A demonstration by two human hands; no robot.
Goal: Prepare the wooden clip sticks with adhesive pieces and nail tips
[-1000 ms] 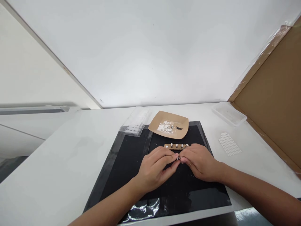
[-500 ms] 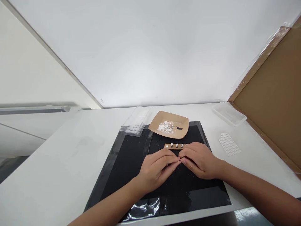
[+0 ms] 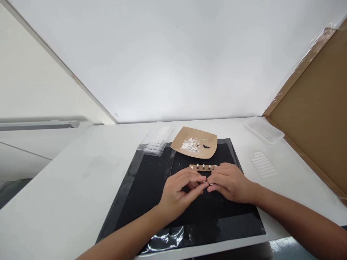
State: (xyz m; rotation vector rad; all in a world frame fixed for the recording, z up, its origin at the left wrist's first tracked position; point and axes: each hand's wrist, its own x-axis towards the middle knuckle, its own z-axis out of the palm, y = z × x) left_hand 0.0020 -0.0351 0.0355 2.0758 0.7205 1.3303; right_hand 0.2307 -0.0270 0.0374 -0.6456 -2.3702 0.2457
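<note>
Pinching a tiny pale piece (image 3: pixel 208 183), fingers of the left hand (image 3: pixel 176 195) and right hand (image 3: pixel 233 183) clamped on it, above a black mat (image 3: pixel 146 184), a peg-studded brown strip (image 3: pixel 200 168) just beyond.

No lettering, label, brand, number or sign can be read anywhere. The brown tray (image 3: pixel 189 133), black mat (image 3: pixel 148 180), clear box (image 3: pixel 155 139) and cardboard panel (image 3: pixel 311 97) bear no legible marking; the tiny held piece (image 3: pixel 208 183) is too small to tell.
</note>
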